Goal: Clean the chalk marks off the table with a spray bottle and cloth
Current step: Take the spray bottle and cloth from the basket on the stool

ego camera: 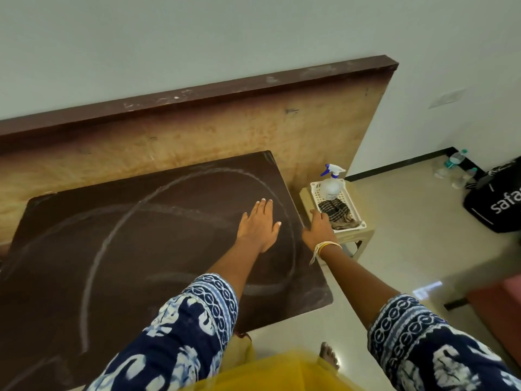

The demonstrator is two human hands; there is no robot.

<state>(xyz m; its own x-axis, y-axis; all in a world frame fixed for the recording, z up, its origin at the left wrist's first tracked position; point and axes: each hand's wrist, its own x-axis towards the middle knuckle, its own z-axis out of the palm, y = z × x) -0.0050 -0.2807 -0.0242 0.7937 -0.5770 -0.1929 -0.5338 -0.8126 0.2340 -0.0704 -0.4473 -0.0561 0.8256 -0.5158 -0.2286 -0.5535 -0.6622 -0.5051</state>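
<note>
Chalk marks (118, 230) lie on the dark brown table (56, 292), which fills the lower left part of the view. They are pale curved lines: one big loop runs over the middle of the top, and fainter smeared arcs cross it on the left side and near the front right corner. Behind the table a large wooden board (197, 131) with a dark brown upper edge leans against the pale wall (197, 38).

On the right the floor (408, 249) is made of glossy light tiles. A black bag (496, 204) with white letters stands there at the right edge, and some plastic water bottles (454, 165) stand behind it by the wall.

Just beside the right edge of the table is a small beige stool (358, 235). A white plastic basket (349, 201) sits on it. The spray bottle (331, 183), clear with a white and blue head, stands upright in the far part of the basket, and the checked cloth (337, 211) lies crumpled in the near part.

Both arms wear blue and white patterned sleeves. The left hand (259, 227) is over the table top with straight fingers spread flat, holding nothing; if it touches the surface I cannot tell. The right hand (320, 228), with bangles at the wrist, reaches past the table edge with loose extended fingers, and its fingertips are next to the cloth at the near rim of the basket. It holds nothing.
</note>
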